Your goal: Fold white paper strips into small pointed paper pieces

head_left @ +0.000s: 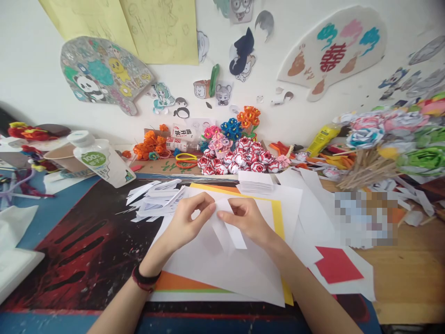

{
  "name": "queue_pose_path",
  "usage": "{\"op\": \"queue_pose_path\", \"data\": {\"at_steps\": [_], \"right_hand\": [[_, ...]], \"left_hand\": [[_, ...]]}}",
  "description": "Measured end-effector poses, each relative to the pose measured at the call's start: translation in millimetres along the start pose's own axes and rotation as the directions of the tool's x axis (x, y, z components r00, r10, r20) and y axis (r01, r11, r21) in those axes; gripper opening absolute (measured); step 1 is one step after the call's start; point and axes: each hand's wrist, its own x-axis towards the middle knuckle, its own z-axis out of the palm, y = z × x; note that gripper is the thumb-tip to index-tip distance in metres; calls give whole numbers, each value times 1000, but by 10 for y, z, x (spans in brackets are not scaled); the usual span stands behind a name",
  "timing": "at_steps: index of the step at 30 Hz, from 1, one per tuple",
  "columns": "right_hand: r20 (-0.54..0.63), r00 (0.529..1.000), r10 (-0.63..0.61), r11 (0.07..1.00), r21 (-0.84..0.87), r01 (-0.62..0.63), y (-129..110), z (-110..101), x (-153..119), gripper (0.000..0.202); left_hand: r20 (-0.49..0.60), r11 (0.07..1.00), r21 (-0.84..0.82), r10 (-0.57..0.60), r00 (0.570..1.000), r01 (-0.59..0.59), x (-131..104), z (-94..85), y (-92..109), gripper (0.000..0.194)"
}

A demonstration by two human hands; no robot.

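Between my two hands, above the middle of the table, is a folded strip of white paper. My left hand pinches its upper left part between thumb and fingers. The upper right part is pinched by my right hand, with fingers curled. The strip's lower ends hang free. Large white sheets lie beneath both hands, over yellow and orange sheets. Left of my left hand lies a pile of cut white paper strips. A neat stack of white paper sits just beyond my right hand.
A white glue bottle stands tilted at the left. Red-and-white paper flowers line the wall side. On the right are a red paper piece, a yellow bottle and a bundle of wooden sticks. A black mat covers part of the table.
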Motion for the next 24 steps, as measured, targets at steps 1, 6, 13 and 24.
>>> {"op": "queue_pose_path", "data": {"at_steps": [1,6,13,24], "right_hand": [[1,1000,1,1000,-1,-1,1,2,-2,42],[-7,1000,6,1000,-1,-6,17,21,-11,41],[-13,1000,6,1000,-15,-7,7,29,-16,41],[-78,995,-55,995,-90,48,1,23,-4,48]], "left_hand": [[-11,1000,4,11,1000,-11,-3,4,1,25],[-43,1000,6,7,999,-6,-12,21,-1,23],[-17,999,-46,-13,1000,13,-4,22,-14,25],[-22,998,-47,-36,999,34,0,64,-67,25]]}}
